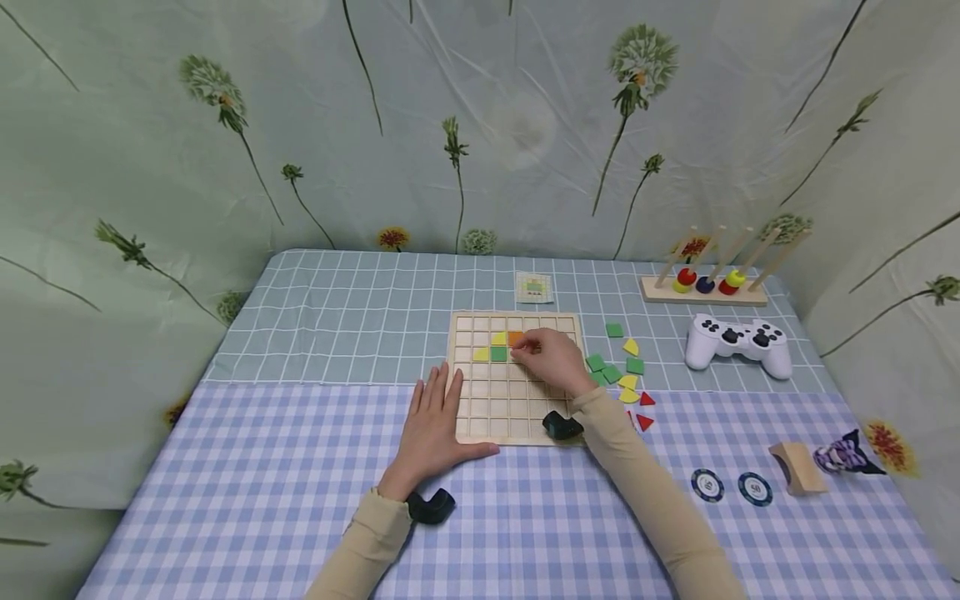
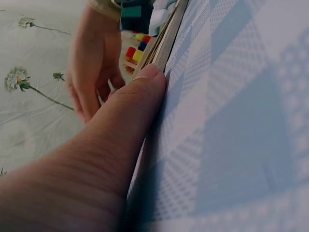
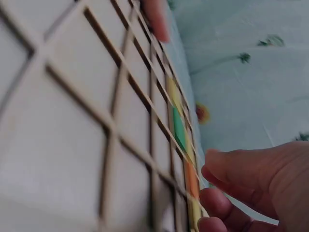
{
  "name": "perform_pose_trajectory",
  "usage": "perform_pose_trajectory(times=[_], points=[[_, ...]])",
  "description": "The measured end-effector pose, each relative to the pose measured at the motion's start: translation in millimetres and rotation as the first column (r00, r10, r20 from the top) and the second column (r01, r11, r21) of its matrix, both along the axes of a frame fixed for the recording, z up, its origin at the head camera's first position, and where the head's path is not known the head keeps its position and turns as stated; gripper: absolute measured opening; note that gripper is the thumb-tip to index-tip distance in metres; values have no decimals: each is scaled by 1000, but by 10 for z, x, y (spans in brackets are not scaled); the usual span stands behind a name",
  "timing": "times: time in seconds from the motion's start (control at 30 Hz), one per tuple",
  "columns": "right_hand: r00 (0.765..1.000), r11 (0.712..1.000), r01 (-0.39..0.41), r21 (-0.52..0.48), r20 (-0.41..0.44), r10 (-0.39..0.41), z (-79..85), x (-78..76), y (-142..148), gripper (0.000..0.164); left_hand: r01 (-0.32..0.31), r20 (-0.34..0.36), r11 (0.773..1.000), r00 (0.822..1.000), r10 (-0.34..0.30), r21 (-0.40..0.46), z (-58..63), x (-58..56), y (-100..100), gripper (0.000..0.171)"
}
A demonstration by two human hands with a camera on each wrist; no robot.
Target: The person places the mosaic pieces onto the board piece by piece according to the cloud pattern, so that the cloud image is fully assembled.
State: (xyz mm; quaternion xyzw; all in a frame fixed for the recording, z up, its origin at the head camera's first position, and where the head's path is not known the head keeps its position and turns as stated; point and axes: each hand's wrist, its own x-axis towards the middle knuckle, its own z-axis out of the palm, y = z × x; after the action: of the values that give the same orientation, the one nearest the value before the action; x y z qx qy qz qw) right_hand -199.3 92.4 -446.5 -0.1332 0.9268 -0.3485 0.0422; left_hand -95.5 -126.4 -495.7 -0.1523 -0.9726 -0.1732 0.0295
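A wooden grid board (image 1: 495, 408) lies on the table. On its far rows sit yellow pieces (image 1: 481, 354), a green square (image 1: 498, 354) and an orange piece (image 1: 515, 337). My right hand (image 1: 551, 358) is bent over the board with its fingertips right at the orange piece. In the right wrist view, another yellow piece (image 3: 196, 213) shows beside the orange one, close to the curled fingers. I cannot tell whether these fingers pinch anything. My left hand (image 1: 431, 425) lies flat with spread fingers along the board's left edge, its thumb (image 2: 145, 87) against the near edge.
Loose green squares (image 1: 614, 330), yellow pieces (image 1: 628, 396) and red triangles (image 1: 645, 422) lie right of the board. A pattern card (image 1: 534, 287) lies behind it. Further right are a peg stand (image 1: 705, 293), game controller (image 1: 738, 342), chips (image 1: 707, 485), wooden arch block (image 1: 798, 468) and purple-black figure (image 1: 843, 454).
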Motion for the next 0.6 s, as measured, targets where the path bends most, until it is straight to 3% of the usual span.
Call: perform_pose_trajectory(times=[0.2,0.43,0.6], points=[[997,998,71,-3,27,-70,98,-1,395,18,3,-2,1000,1000,-3,8,-3,3,1,123],[995,994,95,44,2,-95,140,-1,854,21,5,-6,1000,1000,-5,15,-3,7,-11,123],[993,990,101,93,54,-107,151,27,1080,21,6,8,1000,1000,-6,10,0,-2,-7,122]])
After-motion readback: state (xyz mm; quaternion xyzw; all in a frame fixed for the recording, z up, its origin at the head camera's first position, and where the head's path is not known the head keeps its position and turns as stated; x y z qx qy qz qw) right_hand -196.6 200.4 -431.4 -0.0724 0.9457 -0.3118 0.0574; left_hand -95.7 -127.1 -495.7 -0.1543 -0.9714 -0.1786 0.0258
